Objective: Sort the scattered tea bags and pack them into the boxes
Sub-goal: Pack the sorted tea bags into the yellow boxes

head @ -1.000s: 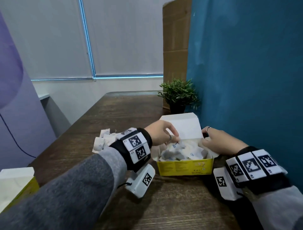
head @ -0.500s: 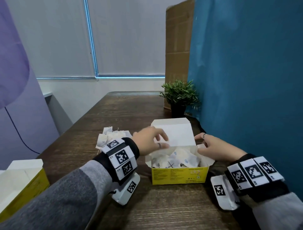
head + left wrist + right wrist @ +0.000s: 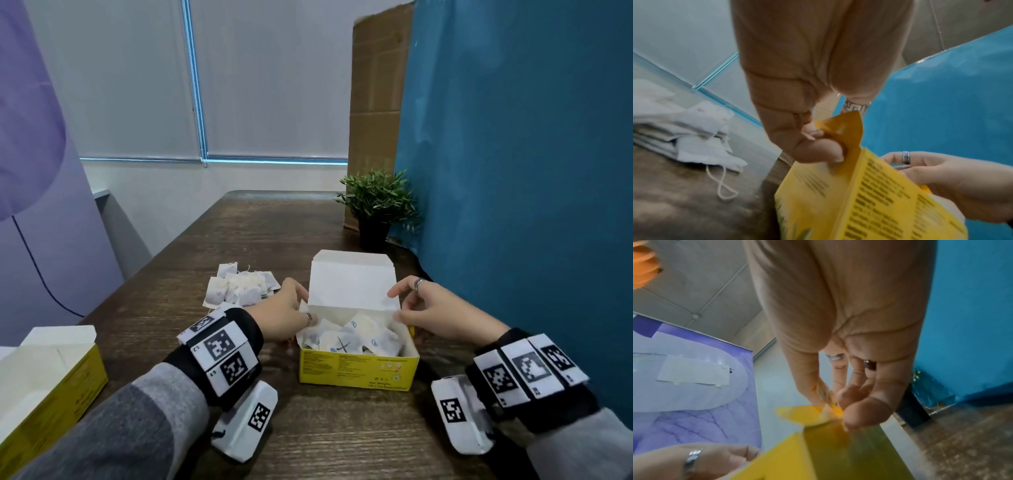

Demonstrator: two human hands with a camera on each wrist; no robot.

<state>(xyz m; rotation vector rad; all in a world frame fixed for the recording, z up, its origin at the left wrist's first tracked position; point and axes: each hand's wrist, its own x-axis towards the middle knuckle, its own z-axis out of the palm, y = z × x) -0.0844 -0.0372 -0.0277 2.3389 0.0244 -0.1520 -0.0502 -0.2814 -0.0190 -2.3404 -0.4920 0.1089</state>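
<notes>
A yellow tea box [image 3: 358,371] stands open in the middle of the wooden table, its white lid [image 3: 352,282] upright and several tea bags [image 3: 352,337] inside. My left hand [image 3: 289,317] pinches the box's left side flap [image 3: 840,129] between thumb and fingers. My right hand [image 3: 423,311] pinches the right side flap [image 3: 812,414] in the same way. A loose pile of tea bags [image 3: 239,287] lies on the table just left of the box, also seen as a pile [image 3: 684,129] in the left wrist view.
A second open yellow box [image 3: 44,380] stands at the near left table edge. A small potted plant [image 3: 375,205] sits behind the box by a cardboard sheet [image 3: 375,102]. A blue partition [image 3: 531,171] borders the table on the right.
My left hand has come off the lid and moved down to the left side flap. My right hand shifted onto the right flap. The view has pulled back and down.
</notes>
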